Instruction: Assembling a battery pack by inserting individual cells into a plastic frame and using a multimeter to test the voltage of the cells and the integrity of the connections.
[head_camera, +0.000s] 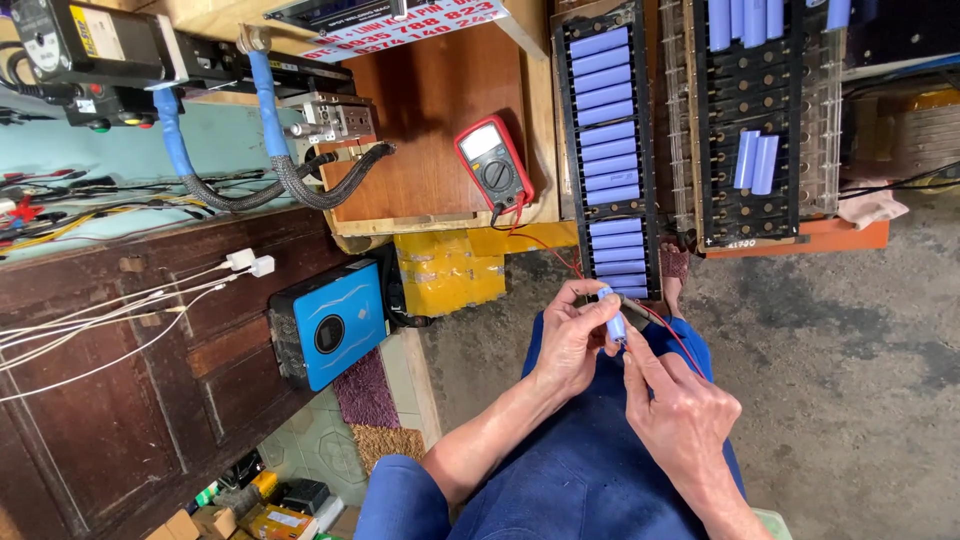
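Two hands meeting over the lap, just below the lower end of the long cell tray. Left hand closed around a small blue cell, held upright between fingers and thumb so both ends stay bare. Right hand pinched on a probe tip at the cell's lower end; a second probe pressed at the top end, apparently for a reading across the cell. Red lead running from the hands up toward the red meter, left of the tray, laid face-up within sight. Cell: slim cylinder, pale blue sleeve, same look as the rows filling the tray. Right of the tray, a black holder with only a few cells standing in it.
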